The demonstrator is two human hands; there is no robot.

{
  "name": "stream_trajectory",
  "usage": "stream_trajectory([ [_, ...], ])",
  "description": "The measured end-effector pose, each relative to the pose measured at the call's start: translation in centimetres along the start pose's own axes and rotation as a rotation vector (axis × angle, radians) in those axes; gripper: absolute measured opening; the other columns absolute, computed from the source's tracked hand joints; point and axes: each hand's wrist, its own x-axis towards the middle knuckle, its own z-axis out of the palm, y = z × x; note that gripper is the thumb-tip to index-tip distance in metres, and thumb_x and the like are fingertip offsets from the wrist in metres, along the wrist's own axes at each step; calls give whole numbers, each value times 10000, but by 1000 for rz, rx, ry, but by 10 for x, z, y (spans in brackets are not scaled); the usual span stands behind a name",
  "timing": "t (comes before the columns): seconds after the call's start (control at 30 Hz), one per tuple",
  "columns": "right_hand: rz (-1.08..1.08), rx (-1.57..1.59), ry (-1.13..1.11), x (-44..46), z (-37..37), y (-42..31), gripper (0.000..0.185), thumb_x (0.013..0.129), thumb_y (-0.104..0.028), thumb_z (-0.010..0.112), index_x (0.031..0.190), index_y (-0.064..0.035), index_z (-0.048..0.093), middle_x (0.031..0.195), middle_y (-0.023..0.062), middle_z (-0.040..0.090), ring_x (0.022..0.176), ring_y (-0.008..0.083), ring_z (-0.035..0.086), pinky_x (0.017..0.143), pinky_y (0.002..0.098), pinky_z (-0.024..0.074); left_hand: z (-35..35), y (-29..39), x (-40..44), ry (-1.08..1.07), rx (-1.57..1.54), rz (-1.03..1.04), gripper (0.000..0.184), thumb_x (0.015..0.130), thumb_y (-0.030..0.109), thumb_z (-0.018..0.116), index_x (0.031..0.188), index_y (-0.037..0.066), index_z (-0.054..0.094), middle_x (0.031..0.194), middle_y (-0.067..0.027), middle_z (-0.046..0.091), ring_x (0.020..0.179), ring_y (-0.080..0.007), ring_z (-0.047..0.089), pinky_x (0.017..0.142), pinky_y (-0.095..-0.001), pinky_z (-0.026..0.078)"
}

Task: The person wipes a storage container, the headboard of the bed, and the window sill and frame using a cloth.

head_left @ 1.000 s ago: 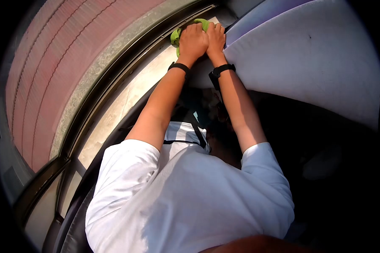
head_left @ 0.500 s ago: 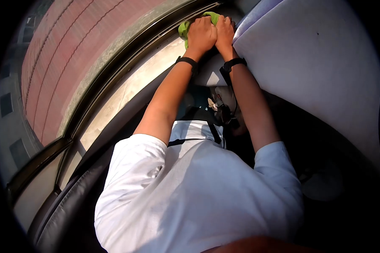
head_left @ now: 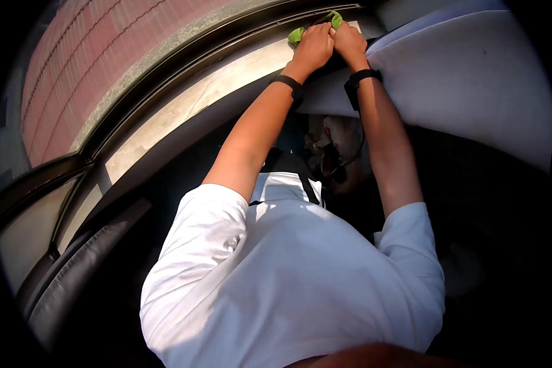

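A green cloth (head_left: 296, 36) shows at the left of my left hand and above the place where my hands meet. My left hand (head_left: 314, 46) is closed on it, knuckles up. Pressed against it on the right, my right hand (head_left: 349, 43) is also closed on the cloth, with its fingertips partly hidden. Both hands are at the far end of the pale window sill (head_left: 208, 86), close to the dark window frame (head_left: 159, 80). A black band circles each wrist.
A large pale padded panel (head_left: 466, 73) rises right of my right hand. Below my forearms lie dark items with a cord (head_left: 352, 161). Outside the window is a red ridged roof (head_left: 73, 73). Grey fabric (head_left: 86, 270) borders the lower left.
Both hands have shifted right in the view with the cloth. The cloth now shows as two separate bunches, one left of my left hand and one above the hands. The view has also turned.
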Motion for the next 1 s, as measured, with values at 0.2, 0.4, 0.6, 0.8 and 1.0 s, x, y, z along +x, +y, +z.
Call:
stream_trajectory([
  [0.2,-97,-23,-26,-37,27,-52,514,901,-490,581,1153,-45,624,1101,206,678,1048,375,657,875,475,522,-57,-14,-60,35,232,100,493,861,115,564,1323,-16,453,1287,-201,552,1192,-365,531,1012,-462,418],
  [0.4,-124,10,-93,-109,39,-139,525,897,-491,569,1168,-45,614,1119,211,673,1072,364,648,901,458,516,-151,-14,-123,34,386,42,556,834,167,602,1348,12,453,1280,-179,550,1172,-343,543,1008,-450,421],
  [0.6,-271,-16,-390,-162,38,-237,536,899,-500,523,1202,-77,652,1200,176,662,1115,353,632,938,455,503,-269,-6,-188,34,547,-20,596,807,240,629,1349,55,466,1241,-132,572,1122,-311,559,968,-432,430],
  [0.8,-652,248,-704,-216,42,-309,606,861,-575,566,1235,-102,631,1186,177,667,1030,346,644,882,430,511,-362,3,-243,89,724,-78,557,803,286,624,1288,34,514,1255,-131,576,1163,-298,548,985,-431,415],
  [1.0,-732,261,-849,-293,37,-407,584,898,-459,591,1323,-69,497,1145,150,643,958,252,619,806,377,519,-468,18,-303,148,871,-138,502,795,235,631,1240,23,540,1281,-154,567,1193,-316,532,1004,-432,407],
])
